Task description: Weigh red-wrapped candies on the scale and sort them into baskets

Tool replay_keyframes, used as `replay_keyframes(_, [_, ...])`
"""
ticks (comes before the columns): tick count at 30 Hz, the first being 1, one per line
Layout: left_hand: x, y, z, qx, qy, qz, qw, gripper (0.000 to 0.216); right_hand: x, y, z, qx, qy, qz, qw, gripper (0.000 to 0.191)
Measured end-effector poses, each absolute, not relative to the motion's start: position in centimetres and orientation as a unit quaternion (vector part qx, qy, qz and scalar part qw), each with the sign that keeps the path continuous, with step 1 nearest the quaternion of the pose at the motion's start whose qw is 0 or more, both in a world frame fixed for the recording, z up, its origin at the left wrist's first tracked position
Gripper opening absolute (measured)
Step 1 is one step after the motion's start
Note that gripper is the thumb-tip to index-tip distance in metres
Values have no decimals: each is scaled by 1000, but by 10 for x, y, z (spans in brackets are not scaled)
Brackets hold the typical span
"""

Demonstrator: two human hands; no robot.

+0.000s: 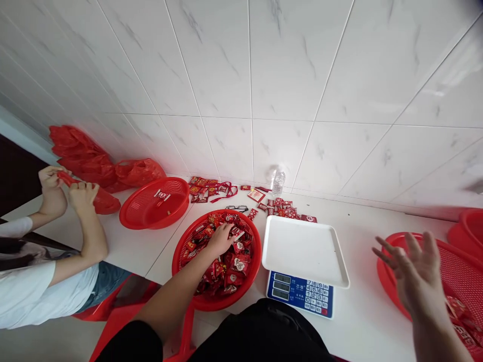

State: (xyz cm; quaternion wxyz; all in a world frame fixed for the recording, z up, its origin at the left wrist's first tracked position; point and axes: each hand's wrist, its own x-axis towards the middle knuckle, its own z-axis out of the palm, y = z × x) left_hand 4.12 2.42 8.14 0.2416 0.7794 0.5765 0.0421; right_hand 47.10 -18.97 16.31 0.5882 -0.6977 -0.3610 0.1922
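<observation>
My left hand [222,240] reaches into a round red plastic basket [177,251] heaped with small red wrapped packets [230,274]. Its fingers are bent together on a red-and-white packet [237,233] at the top of the heap; the fingertips are partly hidden. My right hand [418,271] is raised with its fingers spread and nothing in it, over the near side of another red basket [385,271], which has a few red packets [458,309] in it. Between my hands stands a blue digital scale [300,294] bearing a bare white tray [305,251].
Packets [285,208], glasses [237,207] and a clear bottle [278,182] lie or stand along the tiled wall. At left, a co-worker's hands [83,195] hold a red bag [103,201], near a red basket [154,221] and full red bags [139,172].
</observation>
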Motion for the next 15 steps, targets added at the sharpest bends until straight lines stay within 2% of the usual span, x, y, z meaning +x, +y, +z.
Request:
replay_keyframes(3, [57, 32, 69, 763, 591, -43, 257, 70, 432, -177, 173, -635, -395, 246, 617, 87])
replay_keyframes(5, [67, 33, 64, 758, 601, -80, 239, 74, 418, -175, 165, -641, -409, 286, 584, 91])
replay_keyframes(10, [82, 28, 64, 795, 575, -82, 174, 42, 407, -186, 132, -674, -407, 375, 489, 93])
replay_keyframes(15, [76, 19, 73, 827, 523, -56, 200, 31, 418, -199, 128, -698, -370, 364, 493, 94])
